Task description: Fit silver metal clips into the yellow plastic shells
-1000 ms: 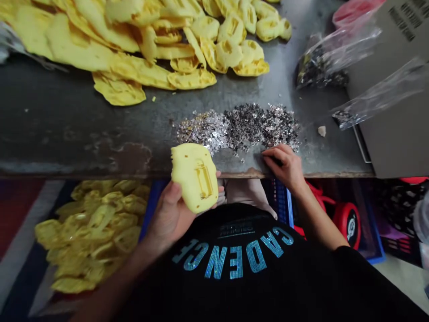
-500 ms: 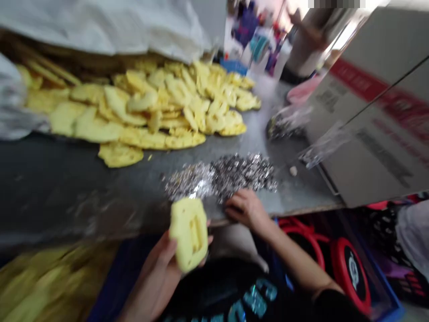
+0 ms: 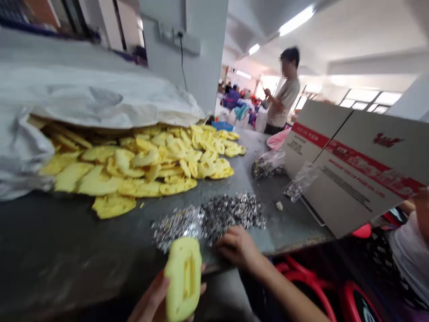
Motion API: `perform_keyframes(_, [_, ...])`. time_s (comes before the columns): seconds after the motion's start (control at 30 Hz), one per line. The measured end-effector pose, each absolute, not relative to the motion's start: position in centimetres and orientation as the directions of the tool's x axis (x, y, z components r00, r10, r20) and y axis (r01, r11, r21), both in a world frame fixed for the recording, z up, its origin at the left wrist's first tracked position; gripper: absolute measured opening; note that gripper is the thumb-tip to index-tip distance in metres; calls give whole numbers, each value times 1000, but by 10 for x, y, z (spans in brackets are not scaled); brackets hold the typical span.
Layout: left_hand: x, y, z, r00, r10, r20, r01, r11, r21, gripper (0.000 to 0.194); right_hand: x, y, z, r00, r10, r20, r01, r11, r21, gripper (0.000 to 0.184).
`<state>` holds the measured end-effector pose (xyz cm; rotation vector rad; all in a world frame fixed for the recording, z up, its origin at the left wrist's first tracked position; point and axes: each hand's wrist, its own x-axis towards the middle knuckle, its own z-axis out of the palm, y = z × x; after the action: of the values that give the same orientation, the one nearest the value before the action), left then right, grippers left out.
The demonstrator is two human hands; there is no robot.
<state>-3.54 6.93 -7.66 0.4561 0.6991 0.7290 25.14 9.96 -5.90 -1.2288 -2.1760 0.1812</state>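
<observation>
My left hand (image 3: 154,290) grips a yellow moulded plastic piece (image 3: 179,286), its thumb on the near side and fingertips showing round the far edge. The piece stands nearly upright and has a long rectangular recess and small holes. On the dark tabletop, my right hand (image 3: 239,248) rests at the near edge of a pile of small shiny metal parts (image 3: 231,212). Its fingers are curled together, and whatever they hold is hidden. A paler, silvery heap of small parts (image 3: 179,223) adjoins that pile on the left. Many similar yellow pieces (image 3: 144,161) spill from a white sack (image 3: 110,100) behind.
A large printed cardboard box (image 3: 358,165) stands at right, with clear bags of small parts (image 3: 270,164) beside it. Red round items (image 3: 308,286) sit below the table edge. One person (image 3: 283,98) stands in the background; another person's white sleeve (image 3: 409,241) shows at far right.
The view has tilted upward, showing more of the room and the standing person. My left hand still holds the yellow piece; my right hand stays by the metal parts.
</observation>
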Motion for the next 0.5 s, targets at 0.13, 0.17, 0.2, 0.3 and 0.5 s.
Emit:
perform_keyframes(0.13, [-19, 35, -41, 453, 822, -346, -565, 565, 601, 61, 252, 70, -17, -396, 850, 347, 532, 521, -668, 15])
perform_keyframes(0.17, [-15, 33, -33, 481, 808, -340, -562, 582, 588, 70, 252, 68, -7, -407, 849, 335, 470, 510, -721, 15])
perform_keyframes(0.2, [-12, 32, -28, 507, 795, -333, -566, 599, 567, 81, 252, 67, 1, -422, 828, 369, 415, 538, -733, 13])
perform_keyframes(0.3, [-8, 34, -21, 554, 764, -331, -571, 638, 517, 85, 251, 66, 18, -455, 766, 455, 337, 621, -708, 4])
perform_keyframes(0.5, [-5, 28, -20, 631, 718, -296, -540, 679, 497, 80, 247, 60, 25, -488, 727, 484, 372, 674, -638, 7])
